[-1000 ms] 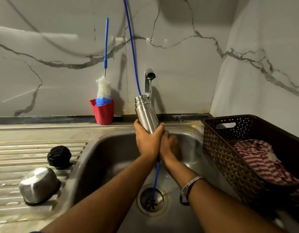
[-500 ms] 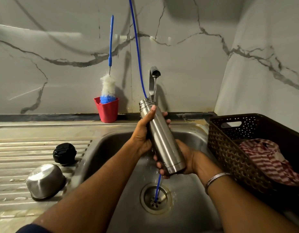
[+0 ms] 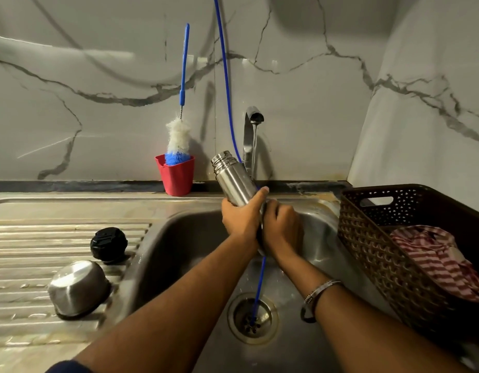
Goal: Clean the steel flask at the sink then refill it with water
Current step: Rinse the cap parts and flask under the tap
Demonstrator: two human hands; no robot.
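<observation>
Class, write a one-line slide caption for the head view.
Both hands, left and right, grip an open steel flask beside the running tap.

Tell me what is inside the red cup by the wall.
The red cup holds a bottle brush, blue bristles at the rim, white above, blue handle leaning on the wall. The brush tip and cup bottom are hidden.

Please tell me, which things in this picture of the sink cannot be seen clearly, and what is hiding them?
- Lower part of the flask, head view: covered by the left hand and right hand that grip it.
- Inside of the flask: its mouth faces away, so any water within cannot be seen.
- Top of the blue hose: cut off by the upper edge.
- Basket: its right side is cut off by the edge.
</observation>
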